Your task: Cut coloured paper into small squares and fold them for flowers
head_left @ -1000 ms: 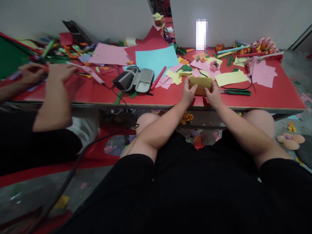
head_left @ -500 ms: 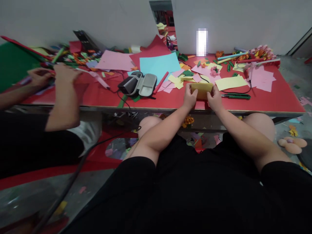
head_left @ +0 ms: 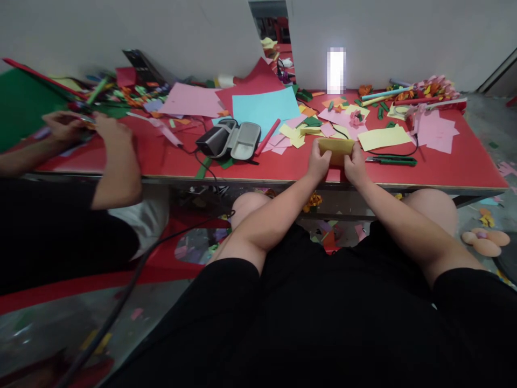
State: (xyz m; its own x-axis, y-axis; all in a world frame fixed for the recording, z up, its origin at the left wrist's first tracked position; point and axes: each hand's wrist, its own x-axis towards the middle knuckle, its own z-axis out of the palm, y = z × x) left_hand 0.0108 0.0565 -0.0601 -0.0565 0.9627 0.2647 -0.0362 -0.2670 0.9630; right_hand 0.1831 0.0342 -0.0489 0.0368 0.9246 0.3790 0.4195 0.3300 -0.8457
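Observation:
A yellow piece of paper (head_left: 337,152) is held upright just above the front of the red table (head_left: 291,168). My left hand (head_left: 320,160) pinches its left edge, and my right hand (head_left: 354,164) grips the right edge, thumbs on the near face. The fingers behind the sheet are hidden. Just right of my right hand lies a green utility knife (head_left: 393,160). Behind it is a flat pale yellow sheet (head_left: 384,138). Small yellow paper pieces (head_left: 294,133) and a red paper tube (head_left: 267,137) lie to the left.
An open grey case (head_left: 246,141) stands left of centre, with a cable near it. A blue sheet (head_left: 264,106) and pink sheets (head_left: 434,129) cover parts of the table. At far left a co-worker's hands (head_left: 86,126) handle something small. A pink glue gun (head_left: 416,114) stands at right.
The yellow paper stays between my two hands, almost unmoved. At left, the co-worker's right hand and forearm have shifted a little to the right.

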